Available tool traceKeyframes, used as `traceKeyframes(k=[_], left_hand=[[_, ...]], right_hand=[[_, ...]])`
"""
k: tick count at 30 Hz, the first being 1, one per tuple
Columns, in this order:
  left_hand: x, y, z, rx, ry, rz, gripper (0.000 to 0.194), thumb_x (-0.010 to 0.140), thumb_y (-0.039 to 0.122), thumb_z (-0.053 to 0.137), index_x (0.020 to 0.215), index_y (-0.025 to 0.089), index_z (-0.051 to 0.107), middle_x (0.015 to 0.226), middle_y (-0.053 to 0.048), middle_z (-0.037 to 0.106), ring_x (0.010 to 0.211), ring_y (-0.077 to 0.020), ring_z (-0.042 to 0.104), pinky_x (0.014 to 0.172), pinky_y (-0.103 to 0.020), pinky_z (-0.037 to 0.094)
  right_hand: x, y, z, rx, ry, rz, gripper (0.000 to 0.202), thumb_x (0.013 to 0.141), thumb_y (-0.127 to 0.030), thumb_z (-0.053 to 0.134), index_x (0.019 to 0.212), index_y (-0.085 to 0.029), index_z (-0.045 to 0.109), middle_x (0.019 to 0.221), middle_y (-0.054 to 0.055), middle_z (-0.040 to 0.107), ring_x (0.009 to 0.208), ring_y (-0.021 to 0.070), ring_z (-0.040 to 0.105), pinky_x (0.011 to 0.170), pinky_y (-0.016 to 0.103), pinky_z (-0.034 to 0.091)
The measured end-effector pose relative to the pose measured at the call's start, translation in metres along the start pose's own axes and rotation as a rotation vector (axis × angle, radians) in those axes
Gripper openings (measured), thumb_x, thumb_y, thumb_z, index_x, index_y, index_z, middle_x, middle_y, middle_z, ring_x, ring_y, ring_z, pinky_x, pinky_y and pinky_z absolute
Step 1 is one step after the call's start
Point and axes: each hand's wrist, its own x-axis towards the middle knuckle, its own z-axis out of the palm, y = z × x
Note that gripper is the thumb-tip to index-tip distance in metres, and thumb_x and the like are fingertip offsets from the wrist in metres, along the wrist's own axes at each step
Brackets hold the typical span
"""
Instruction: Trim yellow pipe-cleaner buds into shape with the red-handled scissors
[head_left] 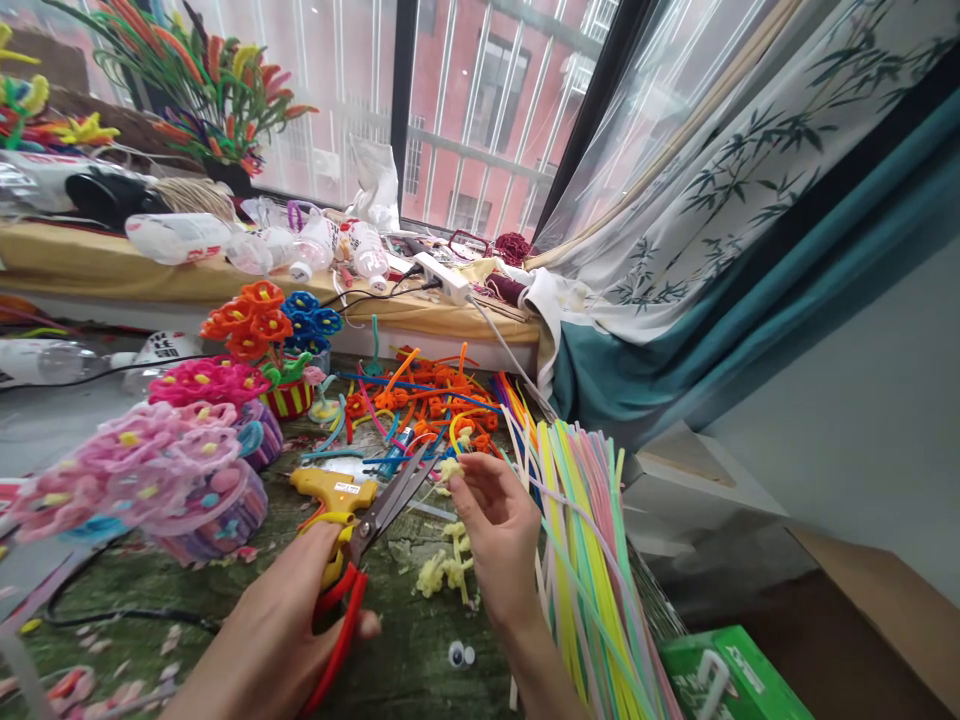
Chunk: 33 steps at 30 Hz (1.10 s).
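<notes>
My left hand point(300, 600) is wrapped round the red handles of a pair of scissors point(386, 510), whose blades stand partly apart and point up and to the right. Between the thumb and fingers of my right hand point(499, 520) is a small pale yellow fuzzy piece point(450, 470), close to the blade tips. More pale yellow fuzzy pieces point(446, 570) lie on the dark green table below it. A yellow glue gun point(330, 490) rests just beyond the scissors. Two googly eyes point(460, 655) lie near the front.
Pink pipe-cleaner flowers point(142, 460) in striped pots stand at the left. Orange flower pieces point(435, 390) lie behind my hands. A bundle of pastel pipe cleaners point(592, 540) lies at the right, near a green box point(735, 675). A power strip point(442, 278) sits on the sill.
</notes>
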Motion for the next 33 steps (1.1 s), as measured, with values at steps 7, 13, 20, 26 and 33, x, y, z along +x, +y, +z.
traceKeyframes(k=[7,13,20,26,33], left_hand=[[-0.002,-0.025,0.001,0.12,0.001,0.132,0.031,0.089,0.055,0.061,0.073,0.028,0.057,0.06,0.004,0.063,0.052,-0.0181,0.059,0.056,-0.028,0.045],[-0.006,-0.032,-0.001,0.266,-0.027,0.187,0.02,0.088,0.042,0.053,0.088,0.029,0.068,0.072,0.002,0.077,0.058,-0.0207,0.073,0.052,-0.028,0.048],[-0.001,-0.016,-0.006,0.433,-0.03,0.129,0.035,0.082,0.043,0.045,0.09,0.027,0.075,0.089,-0.008,0.087,0.073,-0.0301,0.082,0.058,-0.033,0.058],[0.002,-0.022,-0.007,0.465,-0.042,0.146,0.037,0.085,0.046,0.044,0.095,0.028,0.075,0.089,-0.006,0.087,0.075,-0.0291,0.082,0.059,-0.032,0.056],[-0.001,-0.027,-0.006,0.462,-0.087,0.13,0.032,0.087,0.048,0.047,0.093,0.028,0.072,0.09,-0.007,0.086,0.08,-0.0303,0.081,0.061,-0.032,0.054]], right_hand=[[0.001,0.008,-0.003,-0.006,-0.014,-0.059,0.023,0.087,-0.023,0.081,0.11,-0.022,0.081,0.107,0.008,0.08,0.095,0.0228,0.079,0.085,0.034,0.067],[0.005,0.009,-0.002,-0.032,-0.052,-0.148,0.016,0.087,-0.016,0.075,0.099,-0.024,0.082,0.103,0.005,0.072,0.094,0.0195,0.077,0.085,0.03,0.067],[0.005,0.016,-0.001,-0.017,-0.049,-0.103,0.015,0.083,-0.015,0.073,0.095,-0.022,0.079,0.098,0.005,0.073,0.088,0.02,0.077,0.081,0.032,0.067],[0.006,0.019,-0.003,-0.027,-0.013,-0.056,0.012,0.085,-0.02,0.073,0.097,-0.022,0.076,0.1,0.007,0.075,0.09,0.0226,0.078,0.083,0.037,0.068],[0.007,0.016,-0.005,-0.061,-0.011,-0.054,0.012,0.085,-0.022,0.074,0.097,-0.021,0.075,0.101,0.007,0.075,0.092,0.0229,0.077,0.085,0.038,0.067]])
